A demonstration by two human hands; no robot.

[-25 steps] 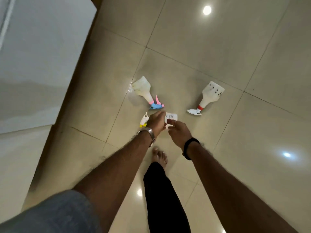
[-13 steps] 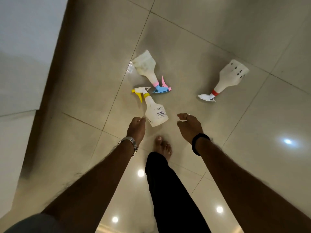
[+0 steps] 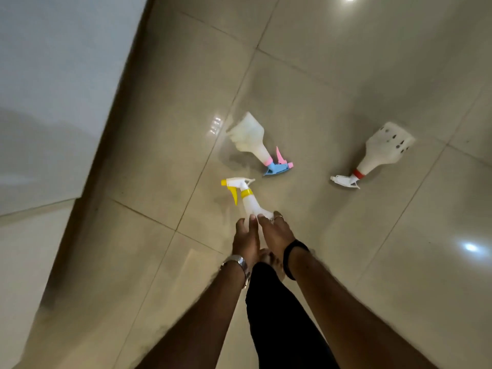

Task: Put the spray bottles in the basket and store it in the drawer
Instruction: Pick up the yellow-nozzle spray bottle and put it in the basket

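Pickup step: your left hand point(image 3: 246, 237) and right hand point(image 3: 275, 233) close on the yellow-trigger bottle point(image 3: 246, 199). Next: lift it; no basket in view.

A silver watch point(image 3: 237, 263), black wristband point(image 3: 292, 251), black trouser leg point(image 3: 282, 315).

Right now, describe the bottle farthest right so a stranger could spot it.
On the tiled floor lie three spray bottles. The rightmost bottle lies alone, away from both hands, its nozzle toward the person. Only it has a red collar, a white trigger and dark spots near its base.
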